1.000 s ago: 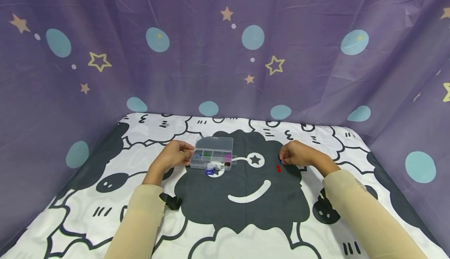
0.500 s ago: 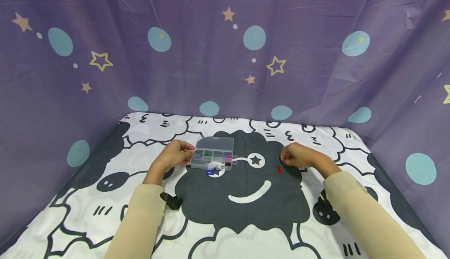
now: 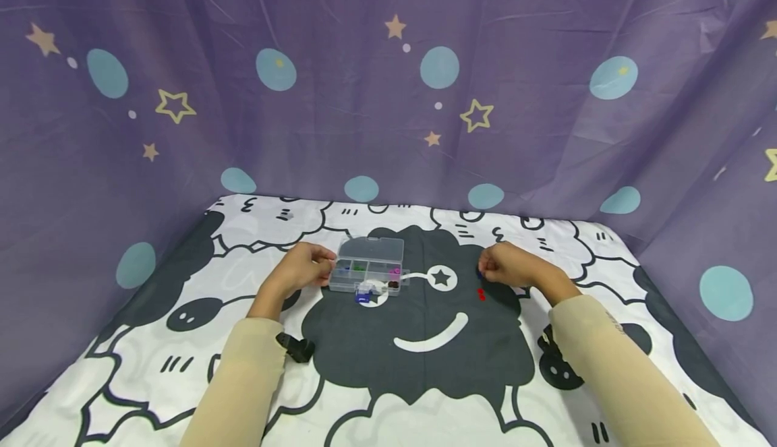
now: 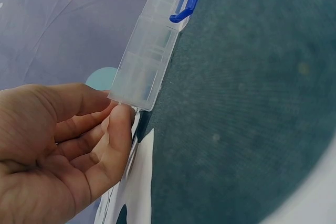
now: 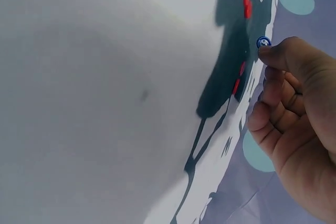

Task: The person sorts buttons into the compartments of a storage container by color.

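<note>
A clear plastic compartment box [image 3: 364,284] with its lid raised stands left of centre on the cloth; small blue, green, pink and brown pieces lie in its compartments. Its blue latch [image 4: 188,1] shows in the left wrist view. My left hand [image 3: 301,265] holds the box by its left end, fingertips and thumb at the corner. Out to the right, my right hand [image 3: 508,264] pinches a round blue button [image 5: 263,41] between thumb and fingers. Several red buttons [image 5: 247,2] lie near that hand on the cloth.
The box and red buttons rest on a sheep-patterned black and white cloth [image 3: 425,373] covering the table. A purple curtain [image 3: 364,143] with stars and ovals hangs behind and at both sides.
My right hand has shifted slightly to the left and up with the blue button in its fingers. The left hand and the box stay put.
</note>
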The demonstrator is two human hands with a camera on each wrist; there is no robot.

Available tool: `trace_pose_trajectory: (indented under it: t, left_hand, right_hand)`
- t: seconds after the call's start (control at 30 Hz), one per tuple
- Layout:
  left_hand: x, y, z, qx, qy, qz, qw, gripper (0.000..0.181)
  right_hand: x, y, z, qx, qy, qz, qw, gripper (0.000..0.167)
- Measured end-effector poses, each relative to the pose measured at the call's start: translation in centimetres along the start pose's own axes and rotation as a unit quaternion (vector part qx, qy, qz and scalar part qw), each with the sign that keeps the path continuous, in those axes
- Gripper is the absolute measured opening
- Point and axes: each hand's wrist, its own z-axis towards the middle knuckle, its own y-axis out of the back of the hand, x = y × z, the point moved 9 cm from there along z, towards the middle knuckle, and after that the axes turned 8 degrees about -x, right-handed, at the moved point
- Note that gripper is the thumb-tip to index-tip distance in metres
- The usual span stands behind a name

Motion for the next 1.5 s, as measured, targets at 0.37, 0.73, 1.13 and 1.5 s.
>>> trace_pose_trajectory:
  t: [0.37, 0.73, 1.13, 1.5]
  left_hand:
    - [0.0, 0.0, 0.1, -0.003, 0.007, -0.003, 1.0000, 0.025]
    - [-0.1, 0.0, 0.2, 0.001, 0.000, -0.004, 1.0000, 0.025]
    - [0.1, -0.1, 0.1, 0.001, 0.008, -0.005, 1.0000, 0.025]
    - [0.2, 0.0, 0.3, 0.000, 0.005, -0.006, 1.0000, 0.025]
  right_hand:
    - [1.4, -0.1, 1.8, -0.014, 0.021, -0.007, 0.9997, 0.011]
    - [3.2, -0.2, 3.7, -0.017, 0.032, -0.018, 0.9992, 0.008]
    - [5.8, -1.7, 5.9, 0.000, 0.043, -0.029, 0.9986, 0.006]
    - [8.4, -2.5, 7.8, 0.008, 0.047, -0.010, 0.9988, 0.008]
